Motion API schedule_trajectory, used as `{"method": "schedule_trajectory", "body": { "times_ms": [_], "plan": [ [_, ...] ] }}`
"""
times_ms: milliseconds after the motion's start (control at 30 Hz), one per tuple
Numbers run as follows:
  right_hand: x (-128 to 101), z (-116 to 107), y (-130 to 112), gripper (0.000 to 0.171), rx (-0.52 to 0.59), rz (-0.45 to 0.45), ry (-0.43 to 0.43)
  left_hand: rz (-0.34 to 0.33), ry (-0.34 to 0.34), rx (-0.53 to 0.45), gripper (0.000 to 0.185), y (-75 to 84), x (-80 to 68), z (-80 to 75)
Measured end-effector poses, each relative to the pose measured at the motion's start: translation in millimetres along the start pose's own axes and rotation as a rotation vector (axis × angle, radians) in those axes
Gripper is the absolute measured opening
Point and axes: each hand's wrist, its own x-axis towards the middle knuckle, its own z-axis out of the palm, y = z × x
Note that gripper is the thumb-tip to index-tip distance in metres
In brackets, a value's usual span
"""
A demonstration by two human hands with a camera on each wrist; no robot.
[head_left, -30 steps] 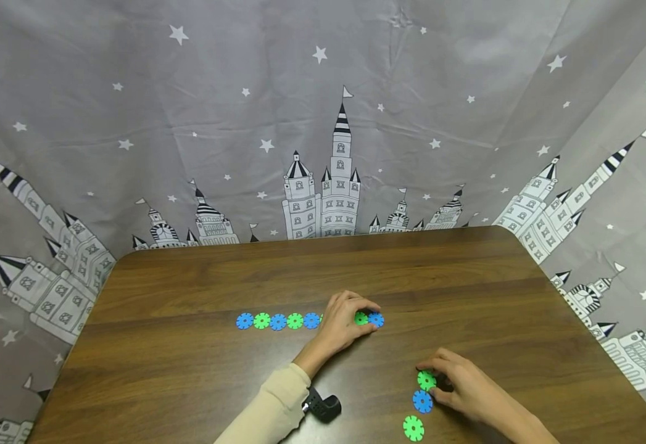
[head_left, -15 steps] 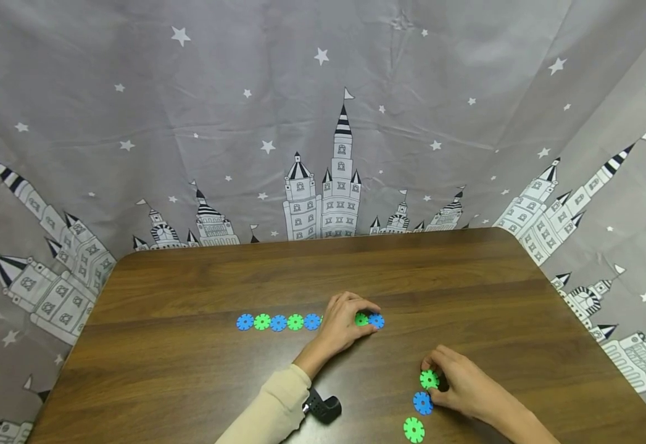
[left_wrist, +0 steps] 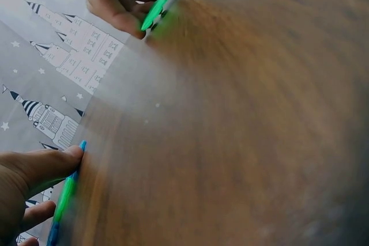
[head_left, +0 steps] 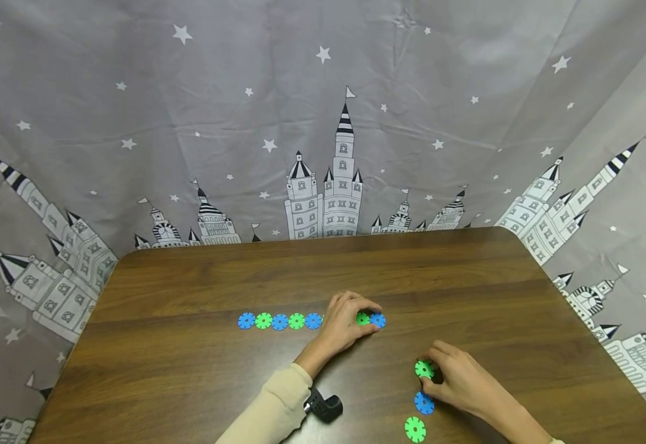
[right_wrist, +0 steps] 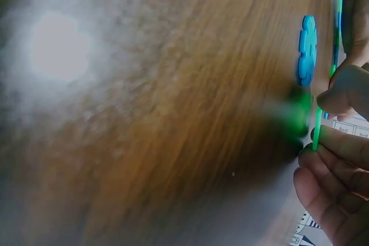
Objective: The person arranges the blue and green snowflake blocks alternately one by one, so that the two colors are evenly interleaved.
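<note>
In the head view a row of alternating blue and green flat, notched plastic discs lies on the wooden table. My left hand [head_left: 343, 322] reaches over this row and hides part of it. Its thumb and index finger hold the blue disc [head_left: 378, 320] at the row's right end, beside a green disc [head_left: 362, 319]. My right hand [head_left: 453, 376] pinches another green disc [head_left: 424, 369] by its edges; the right wrist view shows this green disc [right_wrist: 316, 128] edge-on between thumb and fingers, with its reflection on the tabletop. Just nearer lies a loose blue disc [head_left: 424, 402].
One more loose green disc [head_left: 414, 429] lies at the table's front. The row's left end is a blue disc [head_left: 247, 320]. A black wrist camera [head_left: 325, 407] sticks out under the left sleeve [head_left: 278, 394]. Behind the table [head_left: 189, 370] hangs a grey castle-print curtain [head_left: 234, 74].
My right hand has drawn the green disc slightly away from the loose blue disc, toward the table's far side. My left hand stays in place at the row's end.
</note>
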Motion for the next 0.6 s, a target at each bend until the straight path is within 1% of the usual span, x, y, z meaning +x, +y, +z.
{"method": "schedule_trajectory", "body": {
  "times_ms": [200, 600],
  "plan": [
    [8.6, 4.2, 1.7, 0.026, -0.036, 0.003, 0.025, 0.008, 0.014, 0.002, 0.033, -1.4, 0.2, 0.7],
    [31.6, 10.8, 3.9, 0.031, -0.101, 0.018, 0.029, -0.01, -0.002, -0.002, 0.033, -0.2, 0.5, -0.6]
  ]
}}
